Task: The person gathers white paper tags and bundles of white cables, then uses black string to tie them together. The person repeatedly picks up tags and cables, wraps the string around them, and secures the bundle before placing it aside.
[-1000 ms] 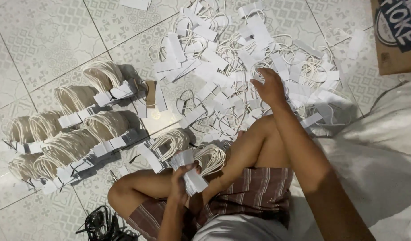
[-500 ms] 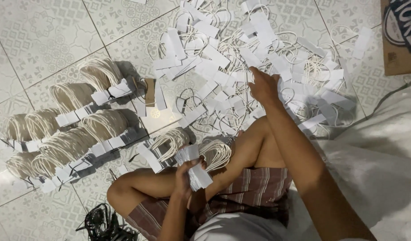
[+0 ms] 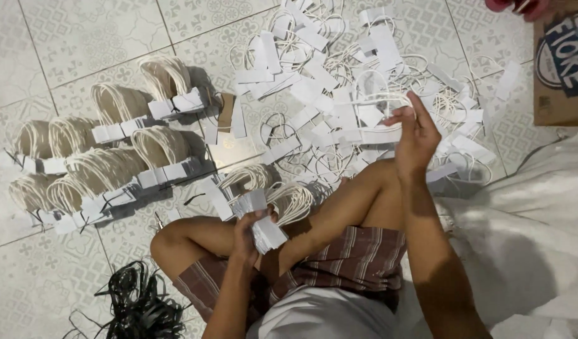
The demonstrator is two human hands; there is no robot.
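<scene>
Two hands are busy here, each with its own grip. The right hand point(image 3: 417, 135) has lifted off the heap since a second ago, when it was pressed down among the loose pieces; now its fingers are pinched on one corded tag point(image 3: 380, 99), whose white loop and paper strip hang clear of the pile point(image 3: 339, 81). The left hand point(image 3: 248, 229) is closed around a stack of tags point(image 3: 264, 229) held low by the knee point(image 3: 169, 242), paper ends fanned out to the right, cords point(image 3: 289, 201) looping up over the floor. That stack has barely shifted over the same second.

By my reckoning, one more piece has just been picked out and is coming toward the stack in the left hand.

Beyond the hands, the pile spreads over the patterned tile floor point(image 3: 69, 37), a tangle of white strips and cord loops. To the left, finished bundles point(image 3: 113, 150) lie in rough rows, cords gathered, paper ends together. A heap of black ties point(image 3: 138, 307) sits near the knee at the bottom. A brown cardboard box point(image 3: 558, 69) stands at the upper right, with another person's hand point(image 3: 521, 6) just showing over it. White sacking point(image 3: 540, 232) covers the floor on the right.
</scene>
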